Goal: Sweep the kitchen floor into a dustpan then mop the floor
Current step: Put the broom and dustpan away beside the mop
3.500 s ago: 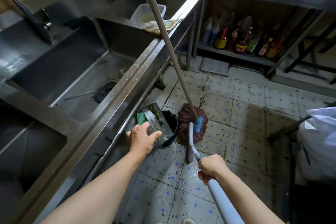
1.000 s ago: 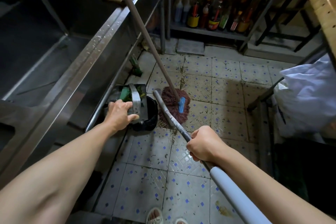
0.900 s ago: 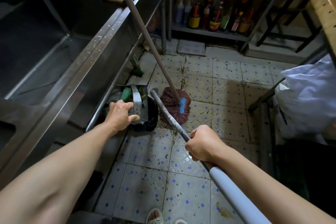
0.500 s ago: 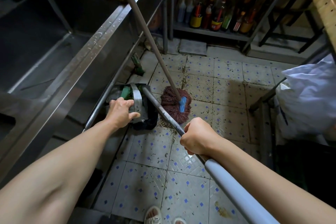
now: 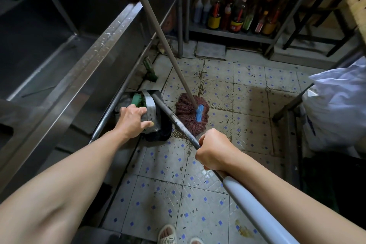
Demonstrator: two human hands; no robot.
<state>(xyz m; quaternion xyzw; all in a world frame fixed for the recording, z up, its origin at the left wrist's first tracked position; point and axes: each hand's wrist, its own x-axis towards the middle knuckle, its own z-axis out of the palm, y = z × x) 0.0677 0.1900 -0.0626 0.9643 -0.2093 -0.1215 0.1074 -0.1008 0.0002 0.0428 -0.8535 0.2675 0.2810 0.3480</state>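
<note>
While the left hand rests on the metal dustpan with its thumb stretched along the pan's near edge and the fingers over the far side, so that this grip looks clasped on the pan's rear wall, the right hand is clenched as a fist round the broom handle. That handle runs from the lower right edge of the view, where it is a pale thick tube, up and left as a thinner dark metal shaft whose far end meets the dustpan's upper corner. The dustpan sits on the tiled floor, tight against the foot of the steel sink counter, with something green inside it and a dark mass, perhaps the broom's bristles, just below its mouth; the view is too dim there to be sure. Just beside the pan, to its right, the reddish mop head lies flat on the floor with a blue clamp, and its long pole leans up and left against the counter's front edge. The tiles are white with blue specks and carry dark grime along the joints. A low shelf at the back holds a row of bottles. A white bag stands at the right edge of the floor. The toes of a sandalled foot show at the bottom edge.
</note>
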